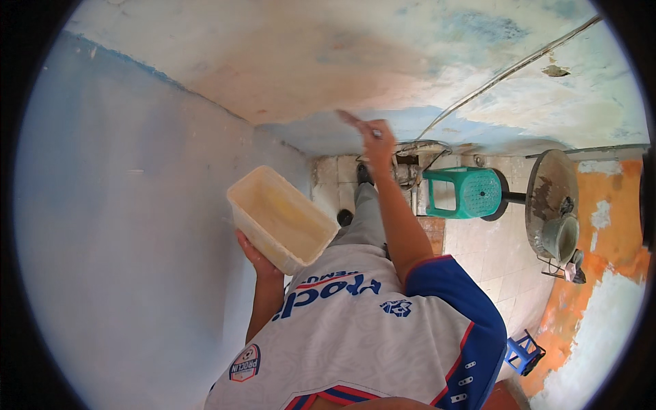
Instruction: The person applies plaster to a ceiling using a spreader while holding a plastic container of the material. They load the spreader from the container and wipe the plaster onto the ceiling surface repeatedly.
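My left hand (pixel 261 258) grips a cream rectangular plastic tub (pixel 249 195) from its lower left side, its open mouth tilted toward me. Pale yellowish smears coat the inside of the tub. Ahead of me, my right hand (pixel 379 142) is closed round the handle of a paintbrush (pixel 349 117), somewhat blurred. The brush's tip points left toward the facing wall (pixel 294 75), by the border between light blue paint and the bare, patchy surface above. Whether the bristles touch the wall I cannot tell.
A blue-grey wall (pixel 130 205) rises close on my left. To the right stand a green plastic stool (pixel 478 191), a round table (pixel 547 184) bearing a bucket (pixel 562 238), and a small blue stool (pixel 523 354). A cable (pixel 506 75) runs up the facing wall.
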Demonstrator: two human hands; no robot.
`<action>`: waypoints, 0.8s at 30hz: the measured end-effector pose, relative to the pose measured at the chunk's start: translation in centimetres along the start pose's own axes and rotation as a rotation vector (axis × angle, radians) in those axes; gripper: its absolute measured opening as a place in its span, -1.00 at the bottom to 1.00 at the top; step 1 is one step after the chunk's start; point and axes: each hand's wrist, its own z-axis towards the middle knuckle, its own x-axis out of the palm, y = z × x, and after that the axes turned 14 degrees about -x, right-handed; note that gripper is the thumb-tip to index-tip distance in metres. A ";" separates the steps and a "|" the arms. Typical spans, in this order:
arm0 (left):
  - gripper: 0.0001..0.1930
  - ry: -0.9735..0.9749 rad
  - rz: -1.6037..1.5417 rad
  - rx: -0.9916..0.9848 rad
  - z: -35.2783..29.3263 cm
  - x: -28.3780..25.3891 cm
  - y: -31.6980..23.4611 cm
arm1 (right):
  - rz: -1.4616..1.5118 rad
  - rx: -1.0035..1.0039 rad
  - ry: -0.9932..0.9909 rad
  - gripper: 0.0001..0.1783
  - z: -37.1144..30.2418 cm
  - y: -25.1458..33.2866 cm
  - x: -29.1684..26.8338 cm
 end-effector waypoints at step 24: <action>-0.30 -0.076 -0.028 0.055 -1.6 -0.6 0.2 | -0.337 0.111 -0.205 -0.79 5.6 -0.3 -8.4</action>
